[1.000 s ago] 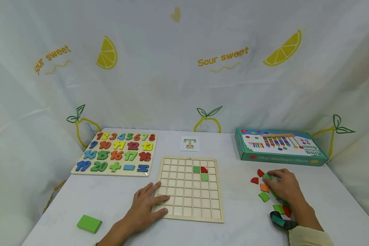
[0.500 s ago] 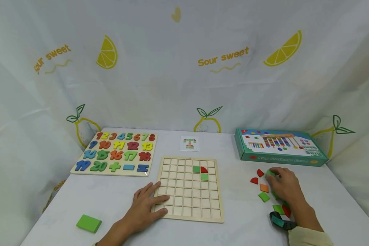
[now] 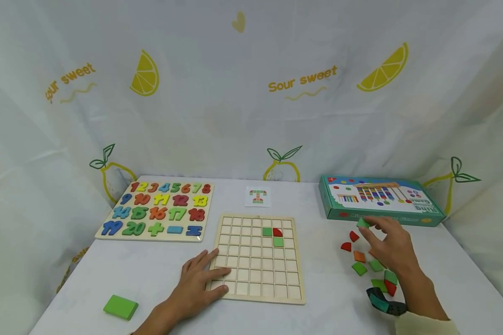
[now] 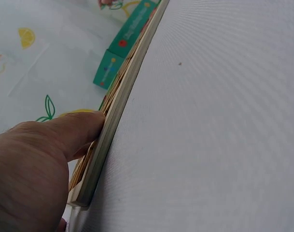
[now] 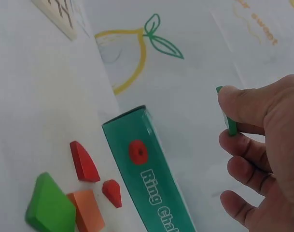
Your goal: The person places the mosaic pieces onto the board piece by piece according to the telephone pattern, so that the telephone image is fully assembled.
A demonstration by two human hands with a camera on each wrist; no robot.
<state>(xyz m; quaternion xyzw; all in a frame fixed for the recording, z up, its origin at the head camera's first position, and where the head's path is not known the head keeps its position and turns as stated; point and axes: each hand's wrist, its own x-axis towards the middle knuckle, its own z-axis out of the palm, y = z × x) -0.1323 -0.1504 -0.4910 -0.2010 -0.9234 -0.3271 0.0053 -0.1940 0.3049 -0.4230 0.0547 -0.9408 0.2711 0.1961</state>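
Observation:
A green square tile (image 3: 363, 223) is pinched between the thumb and fingers of my right hand (image 3: 391, 244), lifted above the loose tiles. My left hand (image 3: 199, 284) lies with spread fingers on the left edge of a wooden grid board (image 3: 255, 264); in the left wrist view its thumb (image 4: 84, 128) rests on the rim. Set in the board are a green tile (image 3: 267, 231), a red quarter-round tile (image 3: 277, 232) and a second green tile (image 3: 278, 242). Below the right hand lie several loose pieces, among them an orange tile (image 3: 359, 256) and a red quarter-round (image 3: 346, 247).
Behind the board lies a small pattern card (image 3: 258, 196). A number puzzle (image 3: 156, 211) occupies the back left and a green game box (image 3: 383, 200) the back right. A green block (image 3: 120, 307) sits at front left. A black-and-green band (image 3: 384, 302) is on the right wrist.
My right hand has picked up the green tile from the loose pieces and raised it slightly up and away, uncovering tiles beneath. The left hand stays on the board.

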